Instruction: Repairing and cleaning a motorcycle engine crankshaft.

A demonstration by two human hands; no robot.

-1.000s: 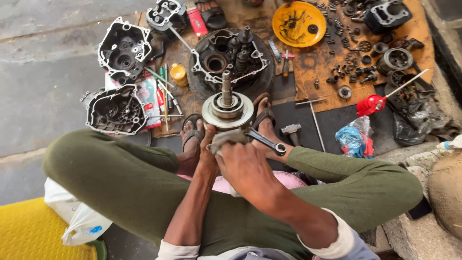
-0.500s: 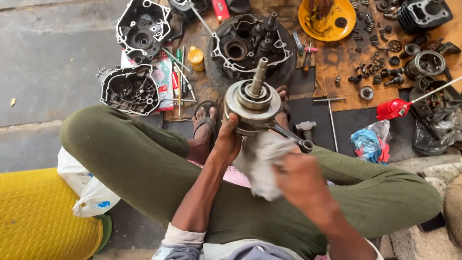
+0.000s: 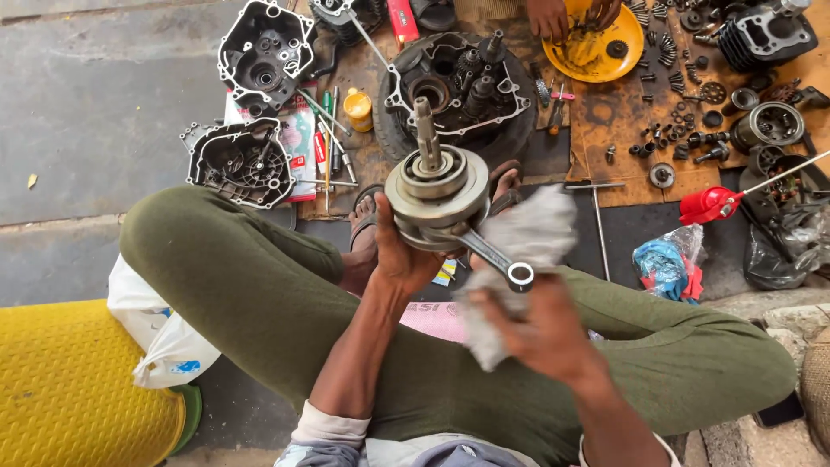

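While the person sat cross-legged on the floor, the scene read as follows:

Held part: a grey steel crankshaft assembly with round flywheel webs [image 3: 437,195] was up in the air above the person's lap, just in front of the sandalled feet.

Long axis: its splined shaft stub [image 3: 424,131] pointed up and away from the person, tilted a little to the left; the silver connecting rod with a ring eye [image 3: 494,259] ran the other way, down and to the right, towards the right hand.

Left hand [image 3: 399,259]: grip closed around the lower left edge of the webs, thumb and fingers under the rim, carrying the part's weight.

Right hand [image 3: 545,333]: grip closed on a crumpled grey-white cloth rag [image 3: 519,259], which was bunched up behind and below the rod (blurred, so the finger positions could not be told exactly).

Deciding relation: the rod's ring eye lay just above the right hand, touching or almost touching the rag, so the right hand was the nearer one to the rod; the left was nearer to the webs.

Around: a black open engine crankcase with gears [image 3: 458,86] stood on the floor beyond the held part, and a yellow round tray of small parts [image 3: 592,52] lay farther off, with another person's hand in it.
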